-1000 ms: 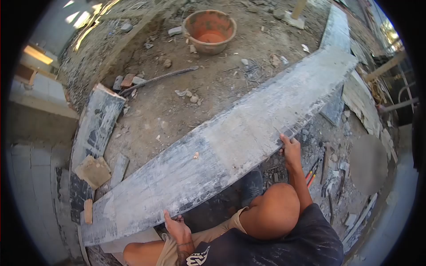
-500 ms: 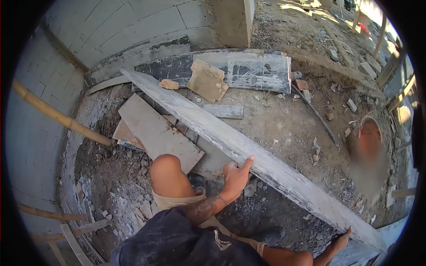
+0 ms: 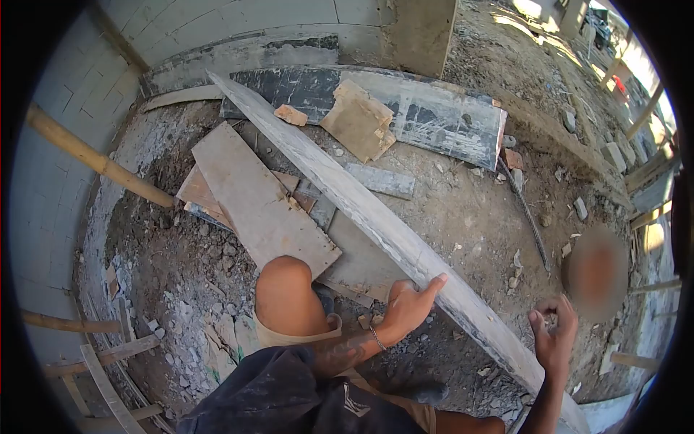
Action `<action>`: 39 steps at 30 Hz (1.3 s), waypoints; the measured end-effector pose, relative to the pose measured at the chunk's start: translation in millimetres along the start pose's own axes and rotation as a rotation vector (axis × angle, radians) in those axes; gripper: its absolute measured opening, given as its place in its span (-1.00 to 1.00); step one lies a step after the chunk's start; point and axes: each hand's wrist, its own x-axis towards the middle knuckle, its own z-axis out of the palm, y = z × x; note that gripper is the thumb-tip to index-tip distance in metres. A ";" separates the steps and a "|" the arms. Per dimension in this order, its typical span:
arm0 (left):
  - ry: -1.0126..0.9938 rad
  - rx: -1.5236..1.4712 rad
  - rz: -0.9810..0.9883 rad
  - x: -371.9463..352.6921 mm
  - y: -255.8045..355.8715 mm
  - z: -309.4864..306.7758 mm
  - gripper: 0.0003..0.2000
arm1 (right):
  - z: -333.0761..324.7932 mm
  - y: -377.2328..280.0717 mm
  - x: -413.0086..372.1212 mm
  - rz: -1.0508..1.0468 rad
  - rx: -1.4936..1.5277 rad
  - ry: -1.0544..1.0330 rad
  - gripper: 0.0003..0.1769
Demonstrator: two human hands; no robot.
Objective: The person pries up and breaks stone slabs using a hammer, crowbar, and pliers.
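Observation:
A long grey board (image 3: pixel 354 206) runs diagonally from the upper left to the lower right, in front of my body. My left hand (image 3: pixel 412 307) grips its near edge around the middle, with the thumb over the top face. Raised off the board, my right hand (image 3: pixel 555 334) hangs above its lower right part with the fingers curled and apart, holding nothing. A shorter flat panel (image 3: pixel 253 195) lies left of the long board, near my bent knee.
Behind the board lie a dark, paint-smeared plank (image 3: pixel 441 123), a broken tan piece (image 3: pixel 358 121), a brick chunk (image 3: pixel 290 114) and a small grey slab (image 3: pixel 382 180). A rope (image 3: pixel 524 210) is at right. A bamboo pole (image 3: pixel 101 160) slants in from the left.
My right hand has let go of the board's lower right end and risen above it. My left hand still grips the board. The view has shifted slightly.

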 end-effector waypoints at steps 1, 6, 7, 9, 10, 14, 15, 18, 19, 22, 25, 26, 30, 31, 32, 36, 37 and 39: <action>-0.056 -0.026 -0.031 -2.0 -3.5 -4.5 -0.43 | 15.8 -11.5 33.6 -0.047 0.048 -0.086 -0.76; -0.201 0.187 -0.088 -9.9 -23.8 -19.9 -0.46 | 175.9 -27.0 205.4 -0.117 0.113 -0.517 -0.56; -0.214 0.146 -0.117 -12.7 -24.2 -21.1 -0.45 | 219.9 -20.6 237.3 -0.113 0.140 -0.558 -0.49; -0.122 0.014 0.061 -12.8 -37.0 -13.2 -0.44 | 293.3 -20.9 293.3 -0.102 0.037 -0.533 -0.30; -0.020 -0.125 0.171 -13.5 -44.1 -5.8 -0.44 | 324.4 -24.7 317.9 -0.085 0.012 -0.507 -0.22; -0.496 -0.145 -0.110 -12.9 -48.1 -23.5 -0.45 | 407.9 -31.4 385.1 0.028 -0.009 -0.339 0.07; -0.549 -0.154 -0.151 -10.2 -48.2 -30.5 -0.45 | 418.5 -36.5 395.4 0.075 0.095 -0.281 0.13; -0.620 -0.201 -0.225 -4.0 -55.3 -48.5 -0.45 | 446.9 -49.1 416.2 0.139 0.233 -0.187 0.17; -0.649 -0.197 -0.255 -4.3 -56.3 -54.4 -0.44 | 450.9 -44.9 420.8 0.171 0.245 -0.134 0.14; -0.678 -0.218 -0.307 2.2 -59.6 -59.5 -0.44 | 453.2 -44.8 431.8 0.205 0.231 -0.124 0.19; -0.696 -0.228 -0.338 3.9 -62.9 -59.4 -0.42 | 451.1 -52.9 435.8 0.229 0.400 -0.207 -0.04; -0.700 -0.231 -0.345 3.1 -64.6 -58.4 -0.42 | 449.6 -53.3 431.8 0.166 0.255 -0.131 -0.18; -0.699 -0.246 -0.381 1.1 -66.9 -50.7 -0.39 | 456.3 -48.6 410.1 -0.058 0.075 0.146 -0.55; -0.705 -0.251 -0.384 -0.4 -67.1 -47.9 -0.38 | 452.4 -48.2 407.0 -0.022 0.204 0.065 -0.58; -0.699 -0.259 -0.384 -1.4 -69.0 -45.5 -0.38 | 449.7 -48.0 402.1 -0.027 0.206 0.067 -0.58; -0.724 -0.247 -0.389 -6.0 -72.9 -37.8 -0.34 | 375.1 -56.0 358.2 -0.056 0.467 0.062 -0.68; -0.726 -0.245 -0.392 -6.9 -73.3 -32.8 -0.33 | 335.2 -60.6 338.2 -0.110 0.346 0.104 -0.71; -0.704 -0.252 -0.383 -10.1 -74.9 -20.4 -0.31 | 257.2 -45.7 296.5 -0.068 0.297 0.084 -0.72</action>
